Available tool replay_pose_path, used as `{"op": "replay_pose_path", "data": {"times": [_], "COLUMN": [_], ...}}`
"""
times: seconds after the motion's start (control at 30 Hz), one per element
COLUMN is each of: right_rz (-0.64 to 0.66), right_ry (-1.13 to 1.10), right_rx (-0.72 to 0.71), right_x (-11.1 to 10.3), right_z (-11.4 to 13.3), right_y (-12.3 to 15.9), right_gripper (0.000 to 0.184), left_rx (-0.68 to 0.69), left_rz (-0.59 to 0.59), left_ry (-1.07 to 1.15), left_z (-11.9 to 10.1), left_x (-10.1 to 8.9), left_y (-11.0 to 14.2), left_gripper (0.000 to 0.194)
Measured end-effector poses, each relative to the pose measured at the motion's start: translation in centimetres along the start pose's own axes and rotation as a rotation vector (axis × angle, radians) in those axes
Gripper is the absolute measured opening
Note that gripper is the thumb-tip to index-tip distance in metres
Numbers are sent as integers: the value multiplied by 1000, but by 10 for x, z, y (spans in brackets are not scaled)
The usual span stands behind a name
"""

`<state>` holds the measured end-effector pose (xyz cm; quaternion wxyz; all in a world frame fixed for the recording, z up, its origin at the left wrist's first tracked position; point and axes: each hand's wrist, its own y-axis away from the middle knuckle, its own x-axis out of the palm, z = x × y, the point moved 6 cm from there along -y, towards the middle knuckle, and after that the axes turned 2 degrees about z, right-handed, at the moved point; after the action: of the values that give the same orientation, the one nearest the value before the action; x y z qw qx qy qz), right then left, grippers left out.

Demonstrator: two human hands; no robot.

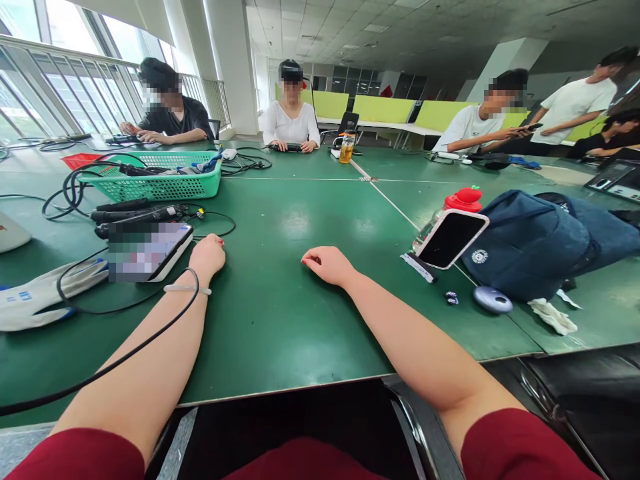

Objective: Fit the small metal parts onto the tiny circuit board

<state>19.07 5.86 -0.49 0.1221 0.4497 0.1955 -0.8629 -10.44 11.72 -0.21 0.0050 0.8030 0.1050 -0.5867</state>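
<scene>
- The left hand (209, 255) is curled into a fist, palm hidden, just beside a blurred-out phone (155, 253).
- The right hand (330, 265) rests on the surface (280, 320), fingers curled together.
- A glove (45, 297) is cut off at the left edge.
- A second phone (453, 239) partly hides a red-lidded bottle (463, 199).
- A green basket (160, 189) holds a dark, grayish bundle, hard to make out.
</scene>
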Motion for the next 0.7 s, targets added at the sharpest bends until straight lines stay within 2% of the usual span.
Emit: {"op": "replay_pose_path", "data": {"times": [0.13,0.23,0.3,0.37,0.5,0.7], "right_rz": [18,26,38,56,78,69], "right_ry": [-16,-21,-29,-48,-57,25], "right_rx": [-11,-19,-11,14,76,30], "right_x": [1,3,4,6,7,9], "right_z": [2,3,2,-1,-6,1], "right_y": [0,-1,-2,-4,-8,-8], "right_gripper": [19,18,14,12,34,18], "left_rx": [140,382,552,615,638,625], "left_rz": [111,199,309,354,386,438], "left_ry": [55,283,467,534,514,579], "left_z": [-26,-67,-96,-113,-122,-117], "left_x": [10,19,24,26,27,33], "left_y": [13,40,62,77,86,83], "left_gripper": [23,22,23,27,26,26]}}
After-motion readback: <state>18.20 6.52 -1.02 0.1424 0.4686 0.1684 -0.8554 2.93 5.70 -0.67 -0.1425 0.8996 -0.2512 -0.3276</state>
